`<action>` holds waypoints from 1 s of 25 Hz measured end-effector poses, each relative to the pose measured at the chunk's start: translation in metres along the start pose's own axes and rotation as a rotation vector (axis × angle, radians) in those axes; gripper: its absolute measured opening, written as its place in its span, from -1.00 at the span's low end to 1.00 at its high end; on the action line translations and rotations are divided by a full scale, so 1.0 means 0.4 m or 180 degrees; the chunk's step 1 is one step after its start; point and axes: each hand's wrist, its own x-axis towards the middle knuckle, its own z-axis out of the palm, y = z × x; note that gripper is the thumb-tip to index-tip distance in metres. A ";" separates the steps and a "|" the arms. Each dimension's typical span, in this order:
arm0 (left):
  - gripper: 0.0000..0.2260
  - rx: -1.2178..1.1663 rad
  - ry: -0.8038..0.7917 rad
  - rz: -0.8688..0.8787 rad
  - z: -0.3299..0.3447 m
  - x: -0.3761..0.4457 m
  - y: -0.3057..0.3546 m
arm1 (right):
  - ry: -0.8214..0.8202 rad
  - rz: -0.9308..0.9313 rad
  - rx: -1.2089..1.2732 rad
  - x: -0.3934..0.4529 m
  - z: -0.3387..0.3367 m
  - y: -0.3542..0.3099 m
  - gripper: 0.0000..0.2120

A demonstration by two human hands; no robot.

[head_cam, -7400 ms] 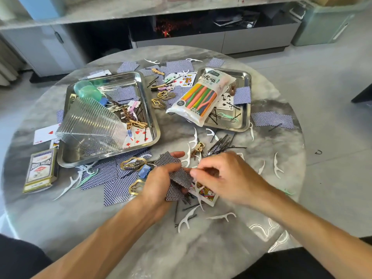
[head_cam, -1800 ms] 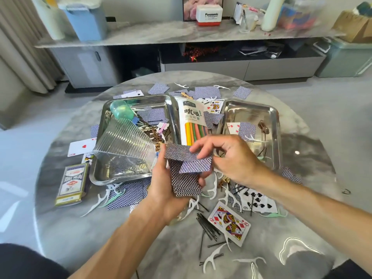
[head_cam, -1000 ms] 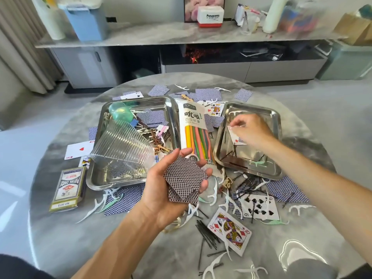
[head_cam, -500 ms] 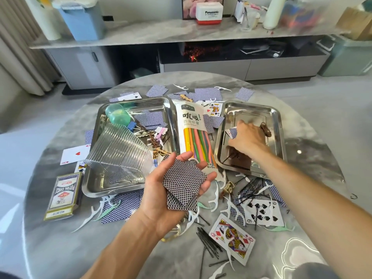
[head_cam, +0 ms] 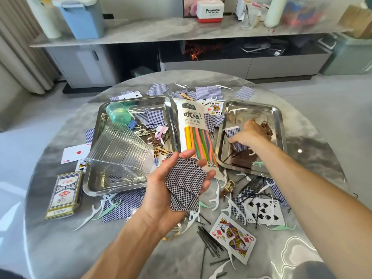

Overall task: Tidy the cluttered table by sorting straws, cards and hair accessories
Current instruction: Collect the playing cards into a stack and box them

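My left hand (head_cam: 171, 196) sits palm up near the middle of the round marble table (head_cam: 60, 238), fingers curled under a loose stack of blue-backed cards (head_cam: 184, 184) that it holds fanned and uneven. My right hand (head_cam: 248, 133) reaches out to about one o'clock, down inside the right steel tray (head_cam: 279, 121), where its fingers pinch a blue-backed card (head_cam: 232, 132) by the edge; a second card (head_cam: 239, 147) lies under the wrist on the tray floor (I cannot tell whether the hand touches that one too). A brown hair clip (head_cam: 266, 127) lies just beyond the knuckles.

Between the two trays, at twelve o'clock from the left hand, lies the pack of coloured straws (head_cam: 196, 135), lengthwise, its near end touching my fingertips' side of the stack. The left steel tray (head_cam: 96, 186) at ten o'clock holds a ribbed clear cup stack (head_cam: 120, 154) lying on its side, a green capsule (head_cam: 117, 115), more cards and small hair clips.

At eight o'clock a boxed card deck (head_cam: 64, 195) lies flat just beside the left tray. Toward five o'clock, a queen of diamonds (head_cam: 232, 237) and a nine of spades (head_cam: 263, 213) lie face up among black bobby pins (head_cam: 209, 242) and white floss picks (head_cam: 214, 196). More face-down cards are scattered along the far rim at twelve o'clock.
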 end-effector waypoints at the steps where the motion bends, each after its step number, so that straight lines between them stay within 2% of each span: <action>1: -0.62 0.0004 -0.0019 -0.0001 -0.001 0.001 -0.001 | -0.0104 -0.0008 0.0116 0.001 -0.006 -0.003 0.01; 4: -0.61 0.0007 0.0020 0.0034 -0.005 0.003 0.000 | -0.0334 0.0001 0.0537 0.008 -0.016 -0.001 -0.07; 8: -0.62 0.0048 0.0055 0.0042 -0.009 0.007 -0.003 | -0.0394 0.0063 0.0625 0.002 -0.007 0.010 -0.22; 11: -0.66 -0.0037 0.0093 0.0062 -0.012 0.014 -0.006 | -0.0042 -0.0266 0.0878 -0.018 -0.015 0.013 -0.49; 13: -0.62 -0.0125 0.0117 0.0063 -0.008 0.015 -0.010 | 0.0111 -0.0532 0.1471 -0.060 -0.055 0.012 -0.75; 14: -0.61 -0.0127 0.0109 0.0066 -0.005 0.015 -0.012 | 0.0058 -0.0628 0.1831 -0.090 -0.082 0.007 -0.79; 17: -0.53 0.0058 0.0114 0.0150 -0.001 0.007 -0.023 | -0.0484 -0.0800 0.2643 -0.205 -0.155 -0.002 -0.71; 19: -0.48 0.0203 0.0080 0.0281 0.002 -0.001 -0.025 | -0.1082 -0.0712 0.2874 -0.296 -0.172 0.007 -0.61; 21: -0.44 0.0118 -0.0064 0.0337 0.009 -0.017 -0.021 | -0.1613 -0.0651 0.2872 -0.382 -0.161 0.022 -0.64; 23: -0.46 0.0061 -0.0159 0.0292 0.015 -0.033 -0.020 | -0.1908 -0.0629 0.2975 -0.447 -0.141 0.028 -0.68; 25: -0.57 0.0110 -0.0050 0.0225 0.019 -0.042 -0.022 | -0.1998 -0.0559 0.3163 -0.477 -0.125 0.024 -0.66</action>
